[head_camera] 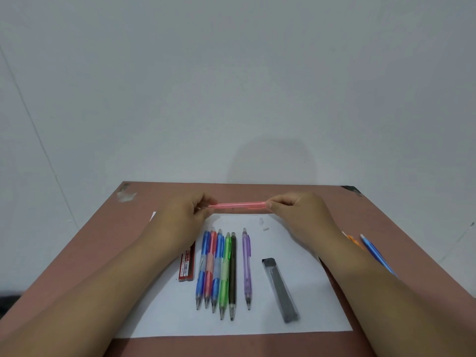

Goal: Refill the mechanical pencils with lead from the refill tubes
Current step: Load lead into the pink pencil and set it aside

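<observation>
A pink mechanical pencil (pixel 238 205) is held level above the far edge of the white paper (pixel 304 300). My left hand (pixel 185 212) pinches its left end and my right hand (pixel 296 210) pinches its right end. Below, several pencils (pixel 219 269) lie side by side with tips toward me, and a purple pencil (pixel 246 266) lies a little apart to their right. A red lead refill tube (pixel 186 265) lies left of the row, partly under my left forearm. A dark grey refill tube (pixel 279 288) lies on the right of the paper. A small clear cap (pixel 261 221) and a white eraser (pixel 266 229) sit near the far edge.
The paper lies on a brown table (pixel 334 199) against a pale wall. A blue pencil (pixel 374 251) and an orange one (pixel 352 239) lie off the paper at the right, partly behind my right forearm.
</observation>
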`<state>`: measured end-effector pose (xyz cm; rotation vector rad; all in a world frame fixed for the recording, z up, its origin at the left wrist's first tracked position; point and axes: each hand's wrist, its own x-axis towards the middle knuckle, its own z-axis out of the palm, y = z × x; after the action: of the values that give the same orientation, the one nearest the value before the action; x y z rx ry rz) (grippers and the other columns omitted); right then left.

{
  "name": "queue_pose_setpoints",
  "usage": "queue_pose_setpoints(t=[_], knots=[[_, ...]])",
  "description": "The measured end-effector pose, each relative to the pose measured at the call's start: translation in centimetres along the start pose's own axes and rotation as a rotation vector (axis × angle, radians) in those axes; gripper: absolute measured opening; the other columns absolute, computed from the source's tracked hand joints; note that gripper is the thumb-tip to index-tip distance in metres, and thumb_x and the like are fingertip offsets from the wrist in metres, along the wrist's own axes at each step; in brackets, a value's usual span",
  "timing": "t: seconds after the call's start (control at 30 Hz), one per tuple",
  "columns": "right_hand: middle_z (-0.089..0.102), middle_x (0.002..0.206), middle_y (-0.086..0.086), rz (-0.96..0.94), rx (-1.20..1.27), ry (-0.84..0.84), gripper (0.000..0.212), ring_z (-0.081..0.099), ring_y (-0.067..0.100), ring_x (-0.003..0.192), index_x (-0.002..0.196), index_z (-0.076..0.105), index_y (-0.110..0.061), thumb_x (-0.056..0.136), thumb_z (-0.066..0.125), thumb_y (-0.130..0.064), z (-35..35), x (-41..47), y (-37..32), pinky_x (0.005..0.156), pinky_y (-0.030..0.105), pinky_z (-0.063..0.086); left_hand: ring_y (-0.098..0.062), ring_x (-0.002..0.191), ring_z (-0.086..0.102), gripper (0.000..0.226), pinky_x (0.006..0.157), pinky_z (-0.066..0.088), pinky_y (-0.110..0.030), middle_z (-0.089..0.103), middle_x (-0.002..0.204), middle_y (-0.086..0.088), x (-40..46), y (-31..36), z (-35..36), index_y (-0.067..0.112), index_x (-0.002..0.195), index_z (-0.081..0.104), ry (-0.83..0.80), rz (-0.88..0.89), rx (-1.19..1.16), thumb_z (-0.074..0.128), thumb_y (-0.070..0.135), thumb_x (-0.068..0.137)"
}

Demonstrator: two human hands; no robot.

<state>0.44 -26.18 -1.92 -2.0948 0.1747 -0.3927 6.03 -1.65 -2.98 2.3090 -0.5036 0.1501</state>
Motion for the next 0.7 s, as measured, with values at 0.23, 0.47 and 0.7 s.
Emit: queue_pose_setpoints(t=[0.23, 0.47, 0.7], knots=[[0.07, 0.102, 0.018, 0.003, -0.245, -0.066, 0.027, 0.064, 0.039, 0.102, 0.1, 0.071, -0.004, 0.093, 0.066, -0.03, 0.21, -0.01, 0.13, 0.089, 0.055, 0.055, -0.005, 0.079, 0.063, 0.017, 0.064, 0.051, -0.021, 0.063, 0.094, 0.015, 0.43, 0.23, 0.26, 0.027, 0.108, 0.074, -0.018, -0.019, 0.073, 0.061, 0.033, 0.098], [0.067, 0.104, 0.021, -0.006, -0.352, -0.074, 0.026, 0.063, 0.04, 0.101, 0.103, 0.068, -0.003, 0.092, 0.062, -0.026, 0.51, 0.11, 0.05, 0.086, 0.056, 0.055, -0.005, 0.079, 0.065, 0.02, 0.064, 0.053, -0.02, 0.064, 0.095, 0.016, 0.51, 0.09, 0.35, 0.027, 0.112, 0.074, -0.029, -0.044, 0.073, 0.06, 0.034, 0.099], [0.07, 0.108, 0.018, 0.02, -0.326, -0.084, 0.025, 0.064, 0.037, 0.105, 0.105, 0.071, -0.005, 0.095, 0.062, -0.026, 0.43, -0.13, -0.14, 0.093, 0.055, 0.053, -0.003, 0.076, 0.065, 0.022, 0.057, 0.047, -0.016, 0.064, 0.092, 0.018, 0.55, -0.1, 0.35, 0.028, 0.115, 0.073, -0.028, -0.052, 0.046, 0.06, 0.036, 0.098]])
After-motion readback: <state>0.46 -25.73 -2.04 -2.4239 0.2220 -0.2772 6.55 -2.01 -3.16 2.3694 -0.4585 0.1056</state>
